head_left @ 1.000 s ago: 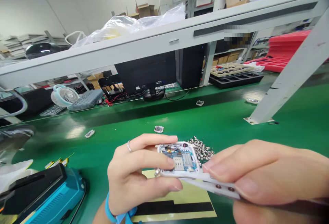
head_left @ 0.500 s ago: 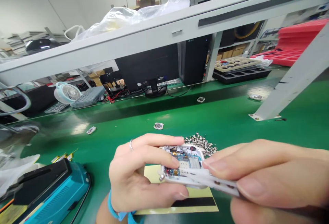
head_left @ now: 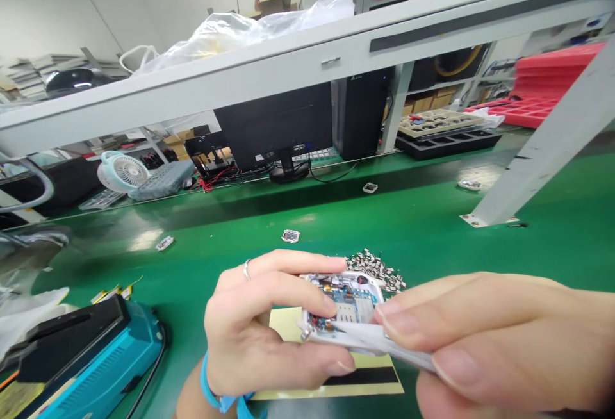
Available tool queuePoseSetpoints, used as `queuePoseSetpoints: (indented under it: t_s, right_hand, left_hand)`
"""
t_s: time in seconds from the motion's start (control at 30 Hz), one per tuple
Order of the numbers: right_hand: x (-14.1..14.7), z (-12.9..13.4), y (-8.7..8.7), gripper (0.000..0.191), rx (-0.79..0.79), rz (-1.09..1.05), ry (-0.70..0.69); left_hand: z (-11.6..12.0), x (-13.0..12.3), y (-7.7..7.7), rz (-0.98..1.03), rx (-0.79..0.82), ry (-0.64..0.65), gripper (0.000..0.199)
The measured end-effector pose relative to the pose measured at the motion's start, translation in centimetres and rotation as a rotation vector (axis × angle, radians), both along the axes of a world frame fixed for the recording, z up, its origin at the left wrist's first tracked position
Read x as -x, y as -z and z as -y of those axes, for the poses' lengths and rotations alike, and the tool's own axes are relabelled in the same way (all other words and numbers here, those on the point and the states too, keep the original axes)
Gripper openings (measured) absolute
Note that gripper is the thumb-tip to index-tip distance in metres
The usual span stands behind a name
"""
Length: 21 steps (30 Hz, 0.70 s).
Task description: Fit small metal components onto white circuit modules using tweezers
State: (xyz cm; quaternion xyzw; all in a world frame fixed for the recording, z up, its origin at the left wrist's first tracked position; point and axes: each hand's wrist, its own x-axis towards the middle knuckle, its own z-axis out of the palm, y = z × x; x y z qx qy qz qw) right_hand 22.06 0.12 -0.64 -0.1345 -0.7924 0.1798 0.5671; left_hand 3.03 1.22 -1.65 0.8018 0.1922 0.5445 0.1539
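Note:
My left hand (head_left: 269,323) grips an opened smartwatch case (head_left: 353,307) by its edges, fingers along the top and thumb underneath. Inside the white rim a blue circuit board with silver metal shields shows. The left index fingertip rests on the board's side. In my right hand (head_left: 480,336) a pair of white-tipped tweezers (head_left: 369,336) is pinched between thumb and fingers. Their tip reaches into the case along its near edge, by small components. Whether the tip holds anything cannot be made out. A pile of small metal parts (head_left: 377,271) lies just behind the case.
Beneath the hands lies a yellow sheet (head_left: 365,384) with a black stripe. A teal and black device (head_left: 106,361) stands at left. Other watch cases (head_left: 291,236) are scattered on the green table (head_left: 240,259). A white shelf post (head_left: 538,143) rises at right.
The tweezers have turned slightly, so the dark dots on their side no longer show. My right hand has shifted a little left and down. The left hand keeps its hold on the case.

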Motion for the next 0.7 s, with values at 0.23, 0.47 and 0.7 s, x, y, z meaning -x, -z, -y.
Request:
queuePoseSetpoints:
  t_s: [0.23,0.47,0.7]
  right_hand:
    - [-2.4,-3.0,1.2,0.025,-0.187,0.245,-0.291]
    - [-2.4,-2.8,1.3,0.032,-0.114,0.149,-0.335]
    - [-2.8,-2.4,1.7,0.038,-0.151,0.188,-0.297]
  left_hand:
    - [0.2,-0.2,0.2,0.034,-0.008,-0.013,0.02]
    - [0.4,-0.2,0.4,0.054,-0.053,0.002,0.02]
    - [0.3,-0.2,0.6,0.091,-0.063,0.056,0.027]
